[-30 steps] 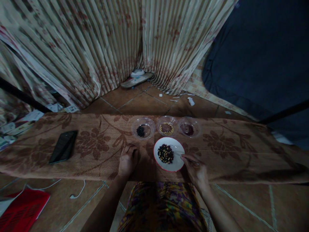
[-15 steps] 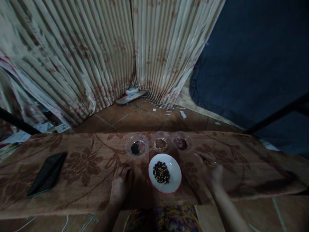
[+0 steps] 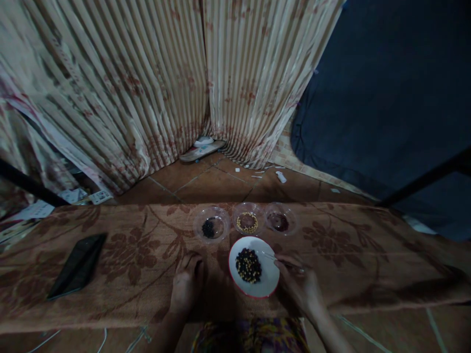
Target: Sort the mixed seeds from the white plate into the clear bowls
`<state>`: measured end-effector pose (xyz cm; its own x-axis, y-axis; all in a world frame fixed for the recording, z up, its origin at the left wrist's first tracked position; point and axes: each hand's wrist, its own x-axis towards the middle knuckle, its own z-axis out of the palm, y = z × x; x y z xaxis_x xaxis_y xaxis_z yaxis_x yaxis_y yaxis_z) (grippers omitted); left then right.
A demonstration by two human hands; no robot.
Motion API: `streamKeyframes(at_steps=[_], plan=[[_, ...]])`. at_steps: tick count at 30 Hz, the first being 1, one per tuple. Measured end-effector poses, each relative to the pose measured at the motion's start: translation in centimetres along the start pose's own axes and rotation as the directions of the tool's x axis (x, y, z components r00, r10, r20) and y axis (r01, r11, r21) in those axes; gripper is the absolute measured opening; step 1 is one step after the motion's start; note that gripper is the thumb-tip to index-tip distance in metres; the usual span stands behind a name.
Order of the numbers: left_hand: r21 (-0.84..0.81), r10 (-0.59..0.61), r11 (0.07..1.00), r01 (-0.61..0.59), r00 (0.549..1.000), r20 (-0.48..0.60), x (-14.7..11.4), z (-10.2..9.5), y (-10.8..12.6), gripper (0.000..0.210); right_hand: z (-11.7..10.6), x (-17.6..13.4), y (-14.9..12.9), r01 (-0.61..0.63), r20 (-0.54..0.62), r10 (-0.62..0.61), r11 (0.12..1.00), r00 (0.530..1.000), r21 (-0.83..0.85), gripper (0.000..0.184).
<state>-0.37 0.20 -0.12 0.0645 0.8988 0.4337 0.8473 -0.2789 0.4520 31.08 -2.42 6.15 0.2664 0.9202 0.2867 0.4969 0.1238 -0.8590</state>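
My right hand (image 3: 296, 279) pinches a pair of tweezers (image 3: 270, 256), whose thin tips reach over the right side of a white bowl with a red rim (image 3: 270, 279). A mixed heap of dark and yellow beans (image 3: 248, 265) lies in that bowl. My left hand (image 3: 187, 279) rests on the cloth left of the bowl, its fingers curled in with nothing seen in them. Behind the bowl stand three clear plastic cups: one with black beans (image 3: 208, 228), one with yellow beans (image 3: 247, 223) and one with dark red beans (image 3: 281, 223). Whether the tweezers grip a bean is too small to tell.
A brown flowered cloth (image 3: 128, 294) covers the narrow table. A dark phone or tablet (image 3: 77, 267) lies at the left. Beyond the table are a tiled floor with small white scraps (image 3: 280, 177), a striped curtain (image 3: 165, 73) and a dark blue cloth (image 3: 386, 98).
My right hand has moved left with the tweezers, from beside the cup of red beans to over the bowl's right rim. My left hand stays in place on the cloth.
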Motion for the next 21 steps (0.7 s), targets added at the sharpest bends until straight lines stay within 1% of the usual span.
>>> streamKeyframes(at_steps=[3,8,14,21], plan=[[0.003,-0.004,1.0,0.004,1.0,-0.002,0.0,0.1,0.1,0.013,0.2,0.0,-0.3,0.008,0.117,0.0,0.998,0.993,-0.062,0.026],[0.0,-0.021,1.0,0.021,1.0,-0.001,0.1,0.0,0.4,0.013,0.7,0.7,0.2,0.101,0.151,-0.082,0.987,0.985,-0.125,0.026],[0.002,-0.028,1.0,0.028,1.0,0.015,0.2,-0.4,0.8,0.014,1.2,0.5,0.8,0.194,0.178,-0.16,0.963,0.971,-0.19,0.024],[-0.002,-0.029,1.0,0.029,1.0,0.009,0.2,-0.3,0.8,0.012,1.7,0.4,1.3,0.272,0.18,-0.236,0.939,0.955,-0.211,0.022]])
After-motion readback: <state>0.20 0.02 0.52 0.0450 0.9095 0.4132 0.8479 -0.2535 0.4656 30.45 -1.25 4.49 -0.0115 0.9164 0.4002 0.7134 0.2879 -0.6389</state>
